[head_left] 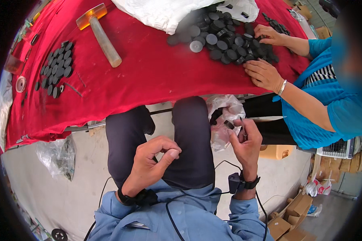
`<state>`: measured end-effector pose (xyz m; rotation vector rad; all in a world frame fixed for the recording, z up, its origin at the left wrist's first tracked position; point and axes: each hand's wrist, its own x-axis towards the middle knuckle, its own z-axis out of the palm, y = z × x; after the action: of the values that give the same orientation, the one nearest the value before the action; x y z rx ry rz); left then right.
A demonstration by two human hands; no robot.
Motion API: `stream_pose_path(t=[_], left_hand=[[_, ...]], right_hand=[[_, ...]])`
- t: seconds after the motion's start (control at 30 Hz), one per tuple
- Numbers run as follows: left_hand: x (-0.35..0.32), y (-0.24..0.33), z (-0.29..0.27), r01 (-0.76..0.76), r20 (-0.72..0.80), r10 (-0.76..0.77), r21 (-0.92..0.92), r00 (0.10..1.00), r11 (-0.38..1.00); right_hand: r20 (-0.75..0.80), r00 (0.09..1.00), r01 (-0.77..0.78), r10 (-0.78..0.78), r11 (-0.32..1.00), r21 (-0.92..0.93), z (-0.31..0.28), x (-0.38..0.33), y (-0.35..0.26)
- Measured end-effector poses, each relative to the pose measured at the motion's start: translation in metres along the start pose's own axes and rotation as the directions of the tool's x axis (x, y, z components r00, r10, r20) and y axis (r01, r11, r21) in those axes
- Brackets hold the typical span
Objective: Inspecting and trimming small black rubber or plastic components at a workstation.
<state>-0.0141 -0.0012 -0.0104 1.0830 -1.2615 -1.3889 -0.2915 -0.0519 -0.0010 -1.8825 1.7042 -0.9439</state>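
Observation:
Over my lap, my left hand (155, 157) is closed, thumb and forefinger pressed together. Anything in that pinch is too small to make out. My right hand (247, 141) is raised beside my right knee, its fingers curled round a thin dark tool (242, 125) that is mostly hidden. Just left of that hand hangs a clear plastic bag (225, 138) with some black pieces in it. Ahead, a red cloth (149, 80) covers the table. A big pile of round black caps (229, 40) lies at its right, and a smaller group of black caps (56, 66) at its left.
A mallet (102, 38) with an amber head lies on the cloth. A white sack (161, 14) stands behind the caps. To the right, a co-worker's two hands (265, 74) rest at the pile. Black cables (171, 217) run across my shirt. Cardboard boxes (297, 209) stand at lower right.

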Motion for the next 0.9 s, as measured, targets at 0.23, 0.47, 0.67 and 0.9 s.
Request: stream_pose_path(t=[0.23, 0.47, 0.67, 0.9], left_hand=[[0.041, 0.030, -0.007, -0.130, -0.011, 0.143, 0.344, 0.990, 0.930], [0.139, 0.053, -0.012, -0.295, 0.033, 0.483, 0.827, 0.875, 0.479], [0.219, 0.025, -0.002, -0.276, 0.150, 0.449, 0.933, 0.881, 0.230], [0.230, 0.021, 0.004, -0.294, 0.236, 0.375, 0.950, 0.896, 0.105]], right_hand=[[-0.173, 0.982, -0.021, 0.078, 0.950, 0.310, 0.015, -0.003, -0.008], [-0.015, 0.974, 0.220, -0.228, 0.922, 0.319, 0.069, 0.012, -0.049], [-0.022, 0.949, 0.312, -0.316, 0.923, 0.226, 0.107, 0.016, -0.035], [0.028, 0.980, 0.166, -0.195, 0.891, 0.422, 0.095, 0.020, -0.030]])
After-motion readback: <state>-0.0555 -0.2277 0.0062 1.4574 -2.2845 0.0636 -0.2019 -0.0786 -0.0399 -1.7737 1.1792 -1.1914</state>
